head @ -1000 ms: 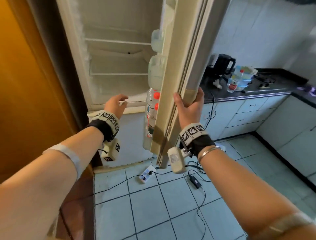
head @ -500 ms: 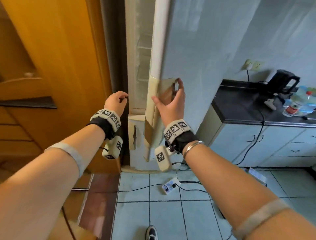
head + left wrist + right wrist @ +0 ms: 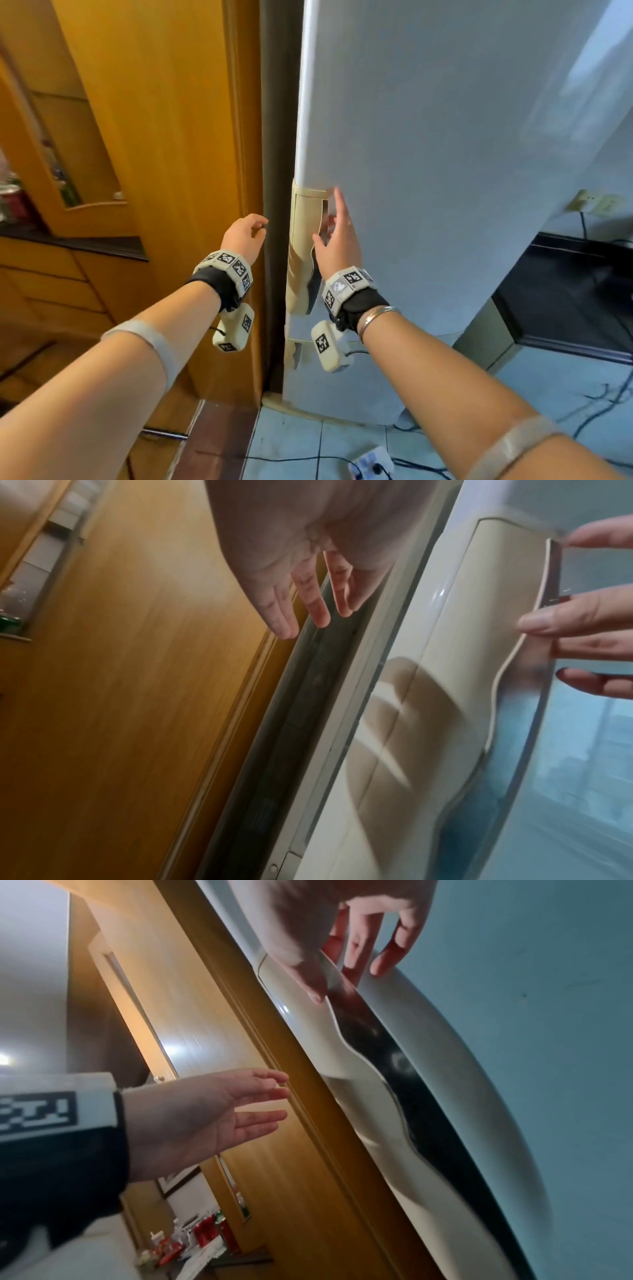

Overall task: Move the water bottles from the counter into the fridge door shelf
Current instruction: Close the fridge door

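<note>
No water bottle shows in any view. The pale blue fridge door (image 3: 445, 171) stands closed, with its cream handle (image 3: 301, 240) along the left edge. My right hand (image 3: 334, 233) lies against the door at the handle recess with fingers straight and gripping nothing; the right wrist view shows the same hand (image 3: 359, 947) with fingertips at the handle (image 3: 342, 1047). My left hand (image 3: 245, 236) hovers empty beside the dark gap left of the fridge, fingers relaxed, as the left wrist view also shows of this hand (image 3: 308, 588).
A wooden cabinet wall (image 3: 154, 137) stands close on the left, with a niche of small items (image 3: 13, 198). A dark counter (image 3: 565, 274) lies right of the fridge under a wall socket (image 3: 594, 204). A power strip (image 3: 370, 460) and cables lie on the tiled floor.
The fridge door has swung closed, hiding the bottles on its shelf. My right hand has let go of the door edge and now lies flat at the handle. The counter bottles have left the view.
</note>
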Action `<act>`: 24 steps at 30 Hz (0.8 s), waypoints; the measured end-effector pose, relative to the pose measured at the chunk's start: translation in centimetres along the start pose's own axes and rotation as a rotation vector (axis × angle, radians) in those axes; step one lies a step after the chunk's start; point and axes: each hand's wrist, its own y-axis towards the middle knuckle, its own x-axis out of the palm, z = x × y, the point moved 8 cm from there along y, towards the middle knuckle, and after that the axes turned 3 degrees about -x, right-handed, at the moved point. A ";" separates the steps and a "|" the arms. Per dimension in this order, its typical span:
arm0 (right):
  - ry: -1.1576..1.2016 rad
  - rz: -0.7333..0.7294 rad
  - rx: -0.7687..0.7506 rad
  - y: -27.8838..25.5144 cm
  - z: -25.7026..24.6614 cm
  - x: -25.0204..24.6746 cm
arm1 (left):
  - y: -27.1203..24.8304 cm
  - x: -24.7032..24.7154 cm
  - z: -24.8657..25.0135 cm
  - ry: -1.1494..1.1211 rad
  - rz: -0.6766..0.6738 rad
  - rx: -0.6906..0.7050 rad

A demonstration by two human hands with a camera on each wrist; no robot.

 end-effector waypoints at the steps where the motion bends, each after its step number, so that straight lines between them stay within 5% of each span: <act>1: -0.016 -0.008 -0.007 0.7 0.1 0.3 | 0.7 0.2 -0.1 0.002 -0.001 0.003; 10: -0.424 0.149 -0.084 4.4 1.6 -0.9 | 5.0 1.0 0.8 -0.031 -0.061 0.053; 24: -0.606 -0.171 0.086 7.6 5.6 1.4 | 5.3 1.8 0.3 0.017 -0.108 0.080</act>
